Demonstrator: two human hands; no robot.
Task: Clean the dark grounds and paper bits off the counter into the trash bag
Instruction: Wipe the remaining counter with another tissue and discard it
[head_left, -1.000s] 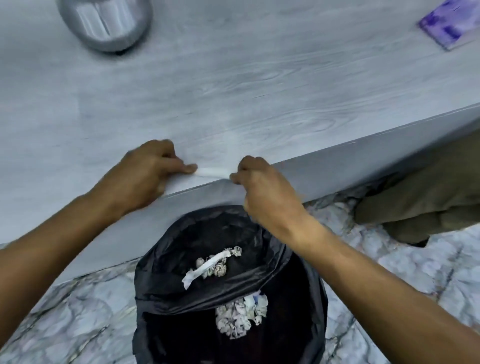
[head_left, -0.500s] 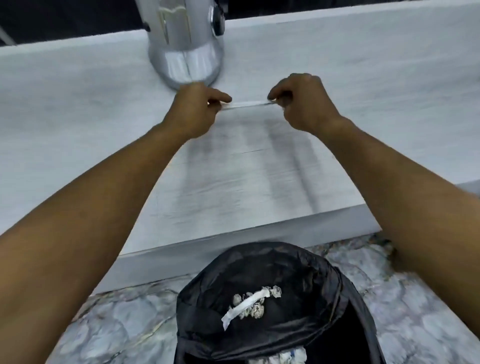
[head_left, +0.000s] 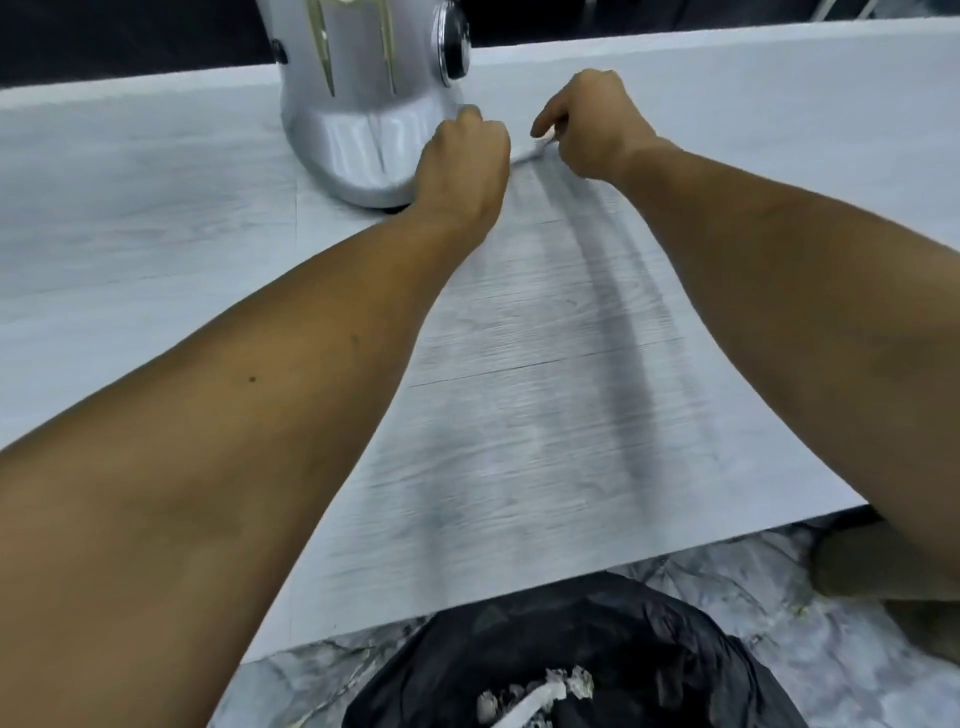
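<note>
Both hands, left hand (head_left: 462, 156) and right hand (head_left: 592, 130), pinch a paper strip (head_left: 530, 151) crosswise at the table's (head_left: 156, 249) far side, with the trash bag (head_left: 597, 634) below the near edge.

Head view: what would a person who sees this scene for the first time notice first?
Both arms reach far across the pale counter; the left hand and the right hand pinch a small white strip between them beside the shiny silver appliance. Dark smeared streaks run toward the near edge, where the black trash bag waits below.
</note>
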